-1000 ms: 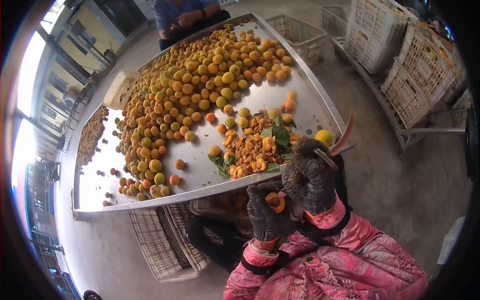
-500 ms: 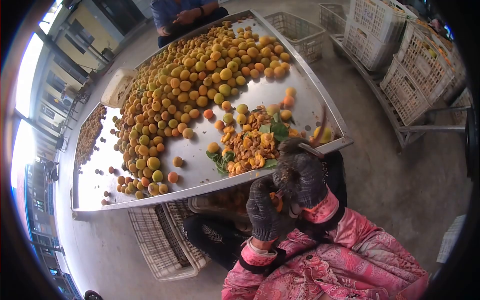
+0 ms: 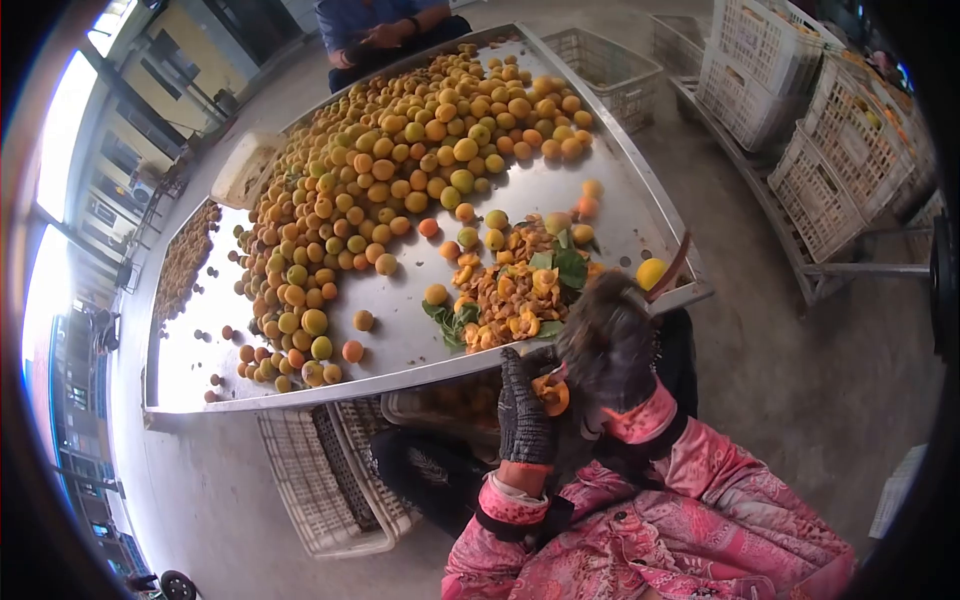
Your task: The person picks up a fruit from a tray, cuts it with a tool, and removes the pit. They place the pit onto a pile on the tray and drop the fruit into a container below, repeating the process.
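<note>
The dark-gloved left hand (image 3: 524,412) grips an orange cut apricot (image 3: 550,393) against the blurred right hand (image 3: 610,350), which is fisted on a thin red curved tool (image 3: 672,265) (its working end hidden). Just beyond them, on the steel surface (image 3: 400,340), lies a heap of split apricot pieces and green leaves (image 3: 510,290). Farther off are whole yellow-orange apricots (image 3: 400,170). Below the hands, the surface partly covers a white slatted crate (image 3: 320,480).

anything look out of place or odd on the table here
One yellow apricot sits alone at the table's near right corner, close to the rim, apart from the main heap. Green leaves lie mixed into the pile of cut pieces.
</note>
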`<state>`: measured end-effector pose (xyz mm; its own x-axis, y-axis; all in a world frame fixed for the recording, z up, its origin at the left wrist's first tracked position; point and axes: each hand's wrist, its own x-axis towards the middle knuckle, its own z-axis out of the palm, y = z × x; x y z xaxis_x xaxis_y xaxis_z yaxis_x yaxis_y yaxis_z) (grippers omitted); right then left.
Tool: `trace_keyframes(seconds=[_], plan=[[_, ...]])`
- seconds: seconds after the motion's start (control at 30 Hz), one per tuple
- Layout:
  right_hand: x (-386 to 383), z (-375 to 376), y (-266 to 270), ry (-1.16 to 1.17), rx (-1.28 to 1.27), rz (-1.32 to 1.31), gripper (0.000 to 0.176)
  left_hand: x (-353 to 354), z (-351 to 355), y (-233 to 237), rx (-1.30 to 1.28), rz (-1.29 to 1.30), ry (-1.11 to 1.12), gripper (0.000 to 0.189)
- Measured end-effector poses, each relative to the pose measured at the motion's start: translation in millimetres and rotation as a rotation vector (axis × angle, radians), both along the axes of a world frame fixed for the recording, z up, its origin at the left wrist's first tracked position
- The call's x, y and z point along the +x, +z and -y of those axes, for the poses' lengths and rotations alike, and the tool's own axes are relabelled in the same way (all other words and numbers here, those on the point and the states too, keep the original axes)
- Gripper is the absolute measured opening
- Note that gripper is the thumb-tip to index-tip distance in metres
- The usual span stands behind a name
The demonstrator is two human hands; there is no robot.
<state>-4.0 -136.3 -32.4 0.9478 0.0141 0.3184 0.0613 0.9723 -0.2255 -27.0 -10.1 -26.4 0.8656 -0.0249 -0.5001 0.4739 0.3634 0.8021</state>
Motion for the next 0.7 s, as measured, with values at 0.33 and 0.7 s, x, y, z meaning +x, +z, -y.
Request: trace_keyframes(seconds=[0.33, 0.7], plan=[[-31, -16, 21, -0.493, -1.736, 0.37, 0.03, 3, -7, -11, -0.049, 0.104, 0.135, 0.054], [-28, -35, -5, -0.241, -1.604, 0.337, 0.039, -3, -38, -39, 0.299, 0.157, 0.108, 0.045]])
